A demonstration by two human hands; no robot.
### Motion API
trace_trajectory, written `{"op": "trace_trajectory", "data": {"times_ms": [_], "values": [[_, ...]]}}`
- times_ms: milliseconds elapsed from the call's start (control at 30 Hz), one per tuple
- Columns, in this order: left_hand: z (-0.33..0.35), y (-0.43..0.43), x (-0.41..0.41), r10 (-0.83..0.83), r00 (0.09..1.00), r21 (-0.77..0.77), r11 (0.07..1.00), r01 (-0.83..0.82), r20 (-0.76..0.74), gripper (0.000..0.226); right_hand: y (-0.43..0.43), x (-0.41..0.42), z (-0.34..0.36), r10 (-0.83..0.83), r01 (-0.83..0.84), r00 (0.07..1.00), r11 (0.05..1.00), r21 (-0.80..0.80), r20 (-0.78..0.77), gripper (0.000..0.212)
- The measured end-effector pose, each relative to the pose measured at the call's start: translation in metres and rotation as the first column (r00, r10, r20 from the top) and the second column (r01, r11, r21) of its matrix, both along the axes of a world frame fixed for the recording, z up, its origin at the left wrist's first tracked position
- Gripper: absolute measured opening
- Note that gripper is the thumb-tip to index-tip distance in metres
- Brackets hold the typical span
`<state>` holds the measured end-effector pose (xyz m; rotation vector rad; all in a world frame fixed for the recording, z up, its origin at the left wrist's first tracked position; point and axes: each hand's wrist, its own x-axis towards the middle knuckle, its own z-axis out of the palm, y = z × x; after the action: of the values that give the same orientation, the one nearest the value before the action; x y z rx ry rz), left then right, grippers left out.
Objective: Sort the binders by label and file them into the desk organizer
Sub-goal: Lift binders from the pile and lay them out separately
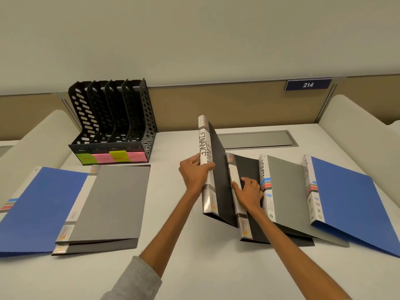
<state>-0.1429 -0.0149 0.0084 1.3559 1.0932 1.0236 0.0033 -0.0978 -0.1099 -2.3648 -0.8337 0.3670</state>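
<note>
Grey sleeve [138, 278] at bottom edge, both arms out over worktop [216, 267]. Left hand [194, 173] gripping spine of FINANCE binder [204, 144], tilted up on edge; right hand [249, 192] resting on black binder [246, 167] just beside. Desk organizer [112, 126] well apart, back left.

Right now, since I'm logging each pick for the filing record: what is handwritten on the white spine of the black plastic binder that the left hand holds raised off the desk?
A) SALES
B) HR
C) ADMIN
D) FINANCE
D: the left hand grips the white spine of the raised black binder, and the handwritten lettering along that spine reads FINANCE.
</note>
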Motion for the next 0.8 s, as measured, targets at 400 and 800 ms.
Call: {"op": "trace_trajectory", "data": {"times_ms": [400,800], "values": [[0.072,-0.007,0.005,-0.027,0.985,0.179,0.984,-0.004,0.171,0.060,0.037,-0.017,0.045,0.300,0.128,0.568,0.887,0.443,-0.766,0.072],[0.097,-0.025,0.036,-0.256,0.948,0.283,0.939,0.197,0.189,0.057,0.026,-0.002,0.070,0.277,0.231,0.637,0.822,0.521,-0.719,0.031]]}}
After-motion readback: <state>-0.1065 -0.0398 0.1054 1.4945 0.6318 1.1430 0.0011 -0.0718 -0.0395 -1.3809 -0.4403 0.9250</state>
